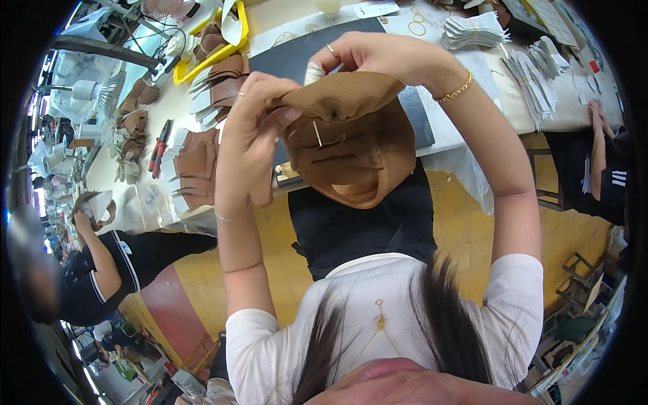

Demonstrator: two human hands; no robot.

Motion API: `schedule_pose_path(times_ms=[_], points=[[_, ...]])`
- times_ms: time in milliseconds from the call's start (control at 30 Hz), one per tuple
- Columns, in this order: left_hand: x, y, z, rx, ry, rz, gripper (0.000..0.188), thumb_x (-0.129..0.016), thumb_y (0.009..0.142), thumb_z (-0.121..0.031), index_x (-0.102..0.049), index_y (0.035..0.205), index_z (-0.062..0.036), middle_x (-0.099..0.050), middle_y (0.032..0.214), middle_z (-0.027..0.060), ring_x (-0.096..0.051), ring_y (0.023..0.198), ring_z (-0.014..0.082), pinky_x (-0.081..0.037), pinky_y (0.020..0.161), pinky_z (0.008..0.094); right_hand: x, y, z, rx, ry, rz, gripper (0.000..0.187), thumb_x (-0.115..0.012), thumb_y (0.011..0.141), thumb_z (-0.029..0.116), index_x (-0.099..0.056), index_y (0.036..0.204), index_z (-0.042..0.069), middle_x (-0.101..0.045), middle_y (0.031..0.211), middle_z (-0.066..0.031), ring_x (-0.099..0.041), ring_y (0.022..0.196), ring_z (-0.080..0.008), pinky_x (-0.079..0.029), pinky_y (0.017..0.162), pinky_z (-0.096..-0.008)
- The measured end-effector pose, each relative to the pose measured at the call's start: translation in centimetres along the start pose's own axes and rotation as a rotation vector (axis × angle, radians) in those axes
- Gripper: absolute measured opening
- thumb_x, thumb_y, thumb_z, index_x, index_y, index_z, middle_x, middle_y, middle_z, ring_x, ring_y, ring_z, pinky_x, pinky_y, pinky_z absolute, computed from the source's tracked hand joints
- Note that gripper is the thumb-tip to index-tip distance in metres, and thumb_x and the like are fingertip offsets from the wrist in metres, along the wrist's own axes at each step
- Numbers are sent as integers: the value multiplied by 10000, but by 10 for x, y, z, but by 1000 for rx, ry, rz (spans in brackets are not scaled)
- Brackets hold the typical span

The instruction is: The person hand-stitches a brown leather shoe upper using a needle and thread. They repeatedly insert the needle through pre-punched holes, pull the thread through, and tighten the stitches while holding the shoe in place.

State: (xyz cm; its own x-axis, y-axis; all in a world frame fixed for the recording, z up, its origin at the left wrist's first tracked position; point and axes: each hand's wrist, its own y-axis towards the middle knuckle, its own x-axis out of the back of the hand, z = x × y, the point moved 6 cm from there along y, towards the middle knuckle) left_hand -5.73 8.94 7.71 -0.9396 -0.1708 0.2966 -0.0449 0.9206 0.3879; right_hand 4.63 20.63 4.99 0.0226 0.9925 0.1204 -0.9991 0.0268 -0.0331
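A brown, soft leather-like bag (399,145) hangs between my hands with its opening turned toward me. Inner pockets and slits show within it. My left hand (260,111) pinches the left end of its upper edge between thumb and fingers. At the far side of that edge, my right hand (378,55) grips the bag from above; some of its fingertips are hidden behind the material. White wrapping covers one digit of the right hand. Just below my left fingertips, a thin white strip (317,134) stands out against the bag's inside.
Under my hands lies a dark mat (297,57) on the work table. To the left are stacked brown leather pieces (194,165), red-black pliers (160,148) and a yellow tray (236,40). White strip bundles (530,88) lie right. Other people sit at both sides.
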Motion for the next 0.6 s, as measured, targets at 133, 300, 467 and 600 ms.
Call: schedule_pose_path(times_ms=[133, 300, 467, 600], points=[[-3, 4, 9, 44, -21, 35, 182, -583, 890, 61, -591, 1056, -10, -533, 972, 33, -557, 901, 115, -451, 803, 235, 0, 0, -18, 41, 53, -6, 172, -693, 885, 161, -649, 998, 39, -607, 875, 59, -511, 797, 5, -447, 687, -175], [-3, 9, 14, 51, -55, 50, 168, -595, 901, 37, -579, 1058, -23, -555, 962, 10, -559, 940, 97, -453, 801, 225, 3, 3, -27, -19, 137, -103, 161, -692, 892, 164, -655, 1002, 52, -628, 896, 55, -541, 806, -6, -458, 710, -178], [-3, 9, 16, 60, -75, 39, 189, -618, 892, 26, -576, 1066, -36, -575, 969, 0, -555, 927, 75, -454, 783, 215, 3, 3, -20, 97, 285, -105, 118, -647, 927, 178, -661, 963, 66, -634, 872, 42, -571, 801, -16, -468, 707, -186], [-3, 11, 24, 171, -231, 73, 210, -664, 881, -20, -576, 1071, -33, -595, 956, 10, -559, 903, 59, -452, 772, 199, 2, 2, -18, 127, 257, -128, 142, -630, 940, 175, -665, 1025, 67, -661, 930, 20, -601, 860, -29, -489, 764, -194]])
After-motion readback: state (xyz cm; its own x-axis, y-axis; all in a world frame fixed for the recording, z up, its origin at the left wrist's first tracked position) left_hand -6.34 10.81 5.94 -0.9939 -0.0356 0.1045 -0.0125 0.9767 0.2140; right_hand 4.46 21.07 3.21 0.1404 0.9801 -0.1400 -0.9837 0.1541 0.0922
